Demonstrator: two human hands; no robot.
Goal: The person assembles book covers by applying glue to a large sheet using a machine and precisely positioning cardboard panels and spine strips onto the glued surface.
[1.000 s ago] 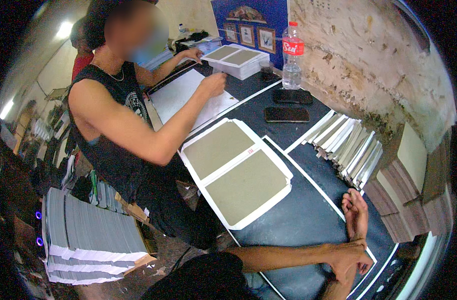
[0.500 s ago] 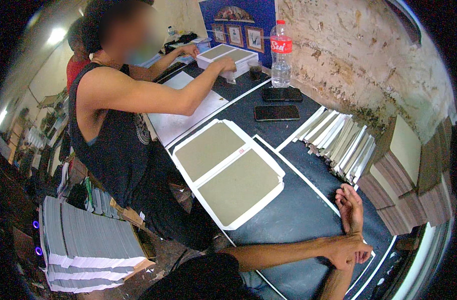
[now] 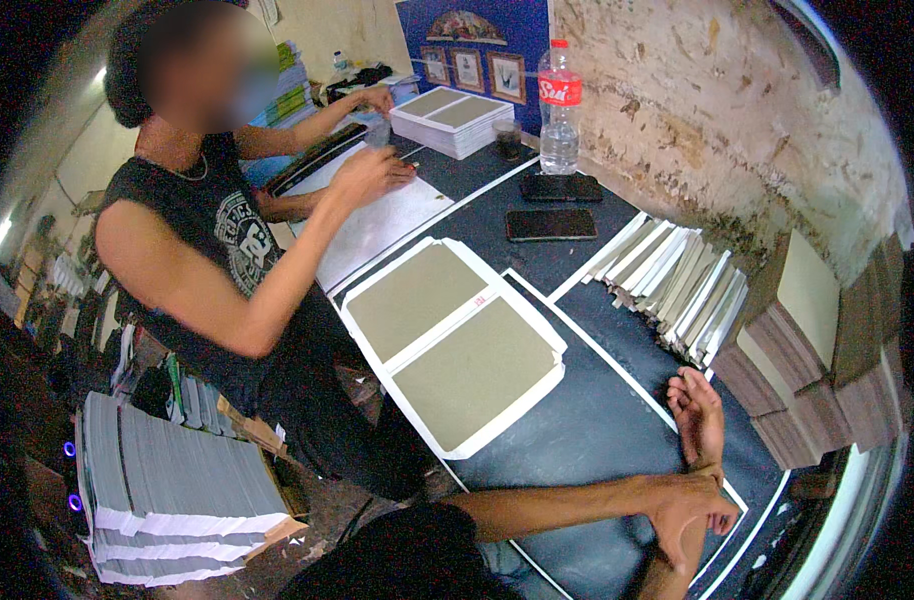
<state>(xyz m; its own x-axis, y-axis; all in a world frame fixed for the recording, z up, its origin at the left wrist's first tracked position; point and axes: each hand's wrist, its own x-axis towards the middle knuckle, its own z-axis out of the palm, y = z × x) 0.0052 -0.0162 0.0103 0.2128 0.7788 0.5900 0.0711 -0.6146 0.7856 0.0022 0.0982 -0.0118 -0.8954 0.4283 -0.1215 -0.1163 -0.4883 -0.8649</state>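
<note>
A co-worker's near hand (image 3: 375, 175) has drawn back left from a stack of white-edged covers (image 3: 462, 143) on the far side of a black table (image 3: 577, 450), and is now over a pale sheet (image 3: 397, 218), the shoulder swung left with it; whether its fingers pinch anything cannot be told. At near left, thick paper blocks (image 3: 182, 470) stand piled beside the table. The co-worker's far hand (image 3: 377, 99) is near the covers, its grip unclear.

Right of the pale sheet, a white-bordered cover with two grey boards (image 3: 477, 380) lies flat at mid-table, no hand touching it. Beyond it to the right are two dark phones (image 3: 551, 226), a drinking glass (image 3: 508, 140) and a red-capped bottle (image 3: 559, 130).

At near right, the camera wearer's left hand (image 3: 685, 505) is wrapped around the right forearm, while the right hand (image 3: 697, 410) lies palm up, fingers loosely curled around nothing visible, just short of a row of paper strips (image 3: 677, 285). Board stacks (image 3: 792, 315) rise at far right. The change appears to be all the co-worker's: the wearer's clasp is unchanged, suggesting a pause in handling at this end.
</note>
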